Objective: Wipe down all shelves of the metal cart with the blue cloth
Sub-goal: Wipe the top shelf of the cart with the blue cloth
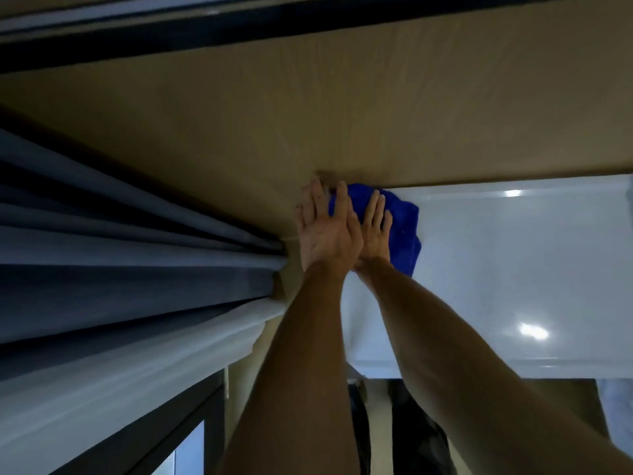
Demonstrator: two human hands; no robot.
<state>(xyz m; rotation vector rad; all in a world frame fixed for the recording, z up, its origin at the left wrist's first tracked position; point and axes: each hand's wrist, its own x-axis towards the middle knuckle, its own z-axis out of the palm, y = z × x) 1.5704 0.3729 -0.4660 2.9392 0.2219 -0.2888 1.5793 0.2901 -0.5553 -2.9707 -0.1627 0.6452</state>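
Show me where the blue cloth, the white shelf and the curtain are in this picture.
blue cloth [406, 231]: head view, on the bare right part beside the fingers.
white shelf [513, 269]: head view, on its glossy top, right of the hands.
curtain [102, 255]: head view, on the grey folds at left.

The cloth [406, 231] is a deep blue, soft, matt fabric with a fine nap. It lies on a white shelf [513, 269] that is smooth and glossy, throwing back bright spots of light. The wall [308, 114] is tan with a faint wood-grain look, matt. The curtain [120, 269] is grey-blue fabric in heavy folds.
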